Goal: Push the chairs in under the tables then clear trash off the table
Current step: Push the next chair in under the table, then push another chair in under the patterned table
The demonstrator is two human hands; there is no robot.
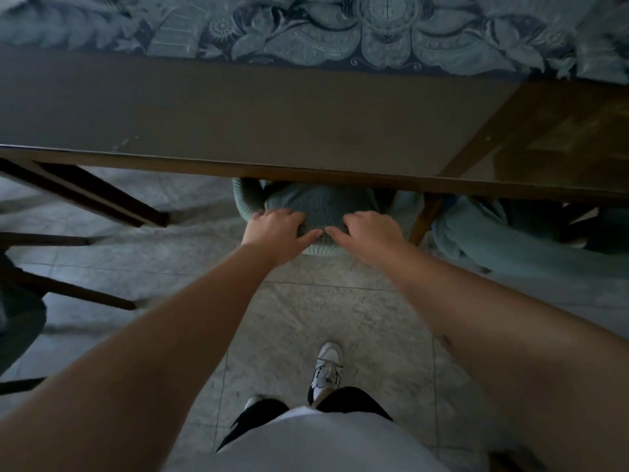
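chair (323,206): at 12 o'clock of the feet, being tucked under the table (272,131), seat mostly hidden by the edge
left hand (277,229): fingers being curled over the knit-covered backrest top, for pushing
right hand (369,233): same grip, at 3 o'clock of the left
counts: two hands; two more chairs being partly seen, at 9 and 3 o'clock
trash: none being seen on the table

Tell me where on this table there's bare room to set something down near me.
The brown table top shows a long bare strip between its near edge and the patterned cloth, running left to right. Crowded below: both the left hand and right hand grip the green chair back tucked under the edge.
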